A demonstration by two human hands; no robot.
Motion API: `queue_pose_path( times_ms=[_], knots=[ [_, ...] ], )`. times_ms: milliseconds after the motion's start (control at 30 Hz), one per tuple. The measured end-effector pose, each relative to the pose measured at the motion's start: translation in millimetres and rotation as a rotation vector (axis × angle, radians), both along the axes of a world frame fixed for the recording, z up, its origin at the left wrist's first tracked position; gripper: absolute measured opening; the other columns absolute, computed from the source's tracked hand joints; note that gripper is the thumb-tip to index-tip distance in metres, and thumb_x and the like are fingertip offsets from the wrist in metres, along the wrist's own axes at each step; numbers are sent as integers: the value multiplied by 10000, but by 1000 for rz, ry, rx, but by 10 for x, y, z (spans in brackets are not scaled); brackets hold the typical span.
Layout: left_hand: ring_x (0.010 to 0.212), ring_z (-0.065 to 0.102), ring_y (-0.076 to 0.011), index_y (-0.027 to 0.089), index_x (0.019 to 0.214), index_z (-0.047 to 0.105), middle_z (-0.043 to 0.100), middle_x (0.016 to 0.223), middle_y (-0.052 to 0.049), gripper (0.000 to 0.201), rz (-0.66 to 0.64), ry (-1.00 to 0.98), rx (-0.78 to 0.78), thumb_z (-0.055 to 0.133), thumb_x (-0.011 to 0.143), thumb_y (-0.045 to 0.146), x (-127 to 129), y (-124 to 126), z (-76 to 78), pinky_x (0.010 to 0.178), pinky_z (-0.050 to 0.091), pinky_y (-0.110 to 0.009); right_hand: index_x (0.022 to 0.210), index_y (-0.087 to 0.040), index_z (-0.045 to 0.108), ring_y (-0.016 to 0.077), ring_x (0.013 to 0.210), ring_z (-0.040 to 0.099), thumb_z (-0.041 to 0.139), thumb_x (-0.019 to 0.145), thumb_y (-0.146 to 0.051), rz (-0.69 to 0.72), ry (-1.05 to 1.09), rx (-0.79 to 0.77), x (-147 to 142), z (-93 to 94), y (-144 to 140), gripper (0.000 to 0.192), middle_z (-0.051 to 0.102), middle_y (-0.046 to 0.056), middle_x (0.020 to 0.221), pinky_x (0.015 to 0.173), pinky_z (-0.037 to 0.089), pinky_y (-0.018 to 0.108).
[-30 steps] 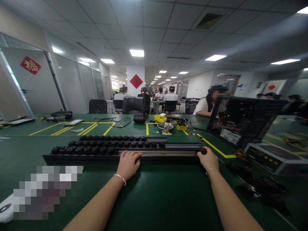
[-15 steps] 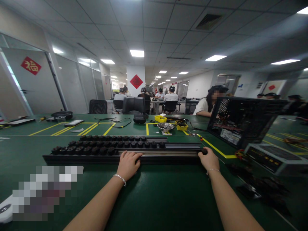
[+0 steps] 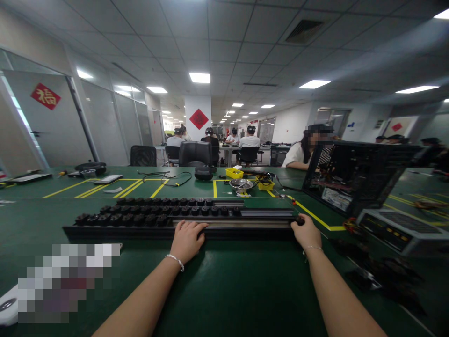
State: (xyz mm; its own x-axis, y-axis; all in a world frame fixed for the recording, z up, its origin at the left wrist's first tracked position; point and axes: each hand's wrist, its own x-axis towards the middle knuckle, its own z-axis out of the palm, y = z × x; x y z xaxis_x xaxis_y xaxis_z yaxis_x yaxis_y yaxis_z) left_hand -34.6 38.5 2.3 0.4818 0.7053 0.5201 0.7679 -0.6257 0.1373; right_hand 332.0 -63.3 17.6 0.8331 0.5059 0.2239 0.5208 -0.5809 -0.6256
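Observation:
A long black keyboard frame (image 3: 147, 220) lies flat on the green table (image 3: 224, 290), with several black switches in its rows on the left half and bare slots on the right. My left hand (image 3: 187, 239) rests on its near edge at the middle, fingers curled over the rim. My right hand (image 3: 306, 232) grips the frame's right end, thumb on the corner. Both wrists carry thin bracelets.
An open black computer case (image 3: 354, 175) and a flat power unit (image 3: 400, 229) stand at the right, with dark loose parts (image 3: 379, 274) near them. Yellow bins (image 3: 234, 173) and a metal bowl (image 3: 240, 184) sit behind the frame. A person (image 3: 301, 152) sits at the far side.

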Motion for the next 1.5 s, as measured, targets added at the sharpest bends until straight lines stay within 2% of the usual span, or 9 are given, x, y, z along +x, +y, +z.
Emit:
queue_pose_path(
  times_ms=[533,767,1000,1300,1500],
  knots=[
    [942,550,-178,352,1063,583,657,955,27,297,-2,-2,1,442,811,286,3,-9,9,1005,245,-438,1229,-207,483,237,907,594,459,745,-327,2,16,15,-7,3,11,499,607,93,1105,797,461,343],
    [962,552,-181,356,1059,584,658,964,29,303,2,-6,-1,443,803,275,10,-8,10,1010,242,-438,1241,-203,469,267,997,567,446,748,-321,-1,19,13,-10,12,12,507,587,96,1150,853,437,370],
    [961,554,-183,359,1061,584,659,970,27,303,-3,-9,-8,443,803,282,7,-1,4,1011,245,-443,1245,-222,465,260,977,572,446,747,-322,-18,76,3,-51,74,-11,508,593,89,1132,847,443,368],
    [963,550,-182,353,1073,581,655,964,20,308,-2,0,-21,430,813,288,4,-16,34,1016,243,-441,1234,-215,475,243,894,592,453,749,-322,-19,60,4,-19,51,-14,497,618,90,1058,819,454,353],
    [961,550,-182,347,1064,589,657,963,17,301,6,1,-21,438,810,288,5,-23,36,1015,245,-438,1243,-206,464,248,921,586,450,754,-324,-32,54,0,-36,61,-24,502,609,96,1083,828,451,353]
  ],
)
